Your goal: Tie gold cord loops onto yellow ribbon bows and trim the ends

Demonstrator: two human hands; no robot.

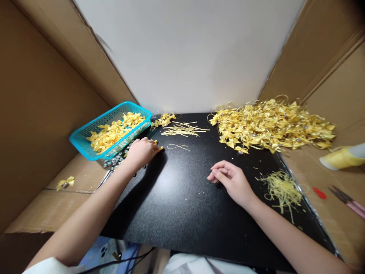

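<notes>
"Left hand (142,150)?"
"Palm down near the desk's (176,213) left edge, fingertips pinched on a yellow ribbon piece (161,148)."
"Right hand (232,180)?"
"Forearm (285,232) in from the near-right corner, fingers curled toward the thumb; whether they grip anything, I cannot tell."

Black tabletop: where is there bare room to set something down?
The front middle, between left hand and right hand, nearer than the looped cord. Crowded: back right with yellow bows, back left by the blue basket, right edge with cord scraps.
</notes>
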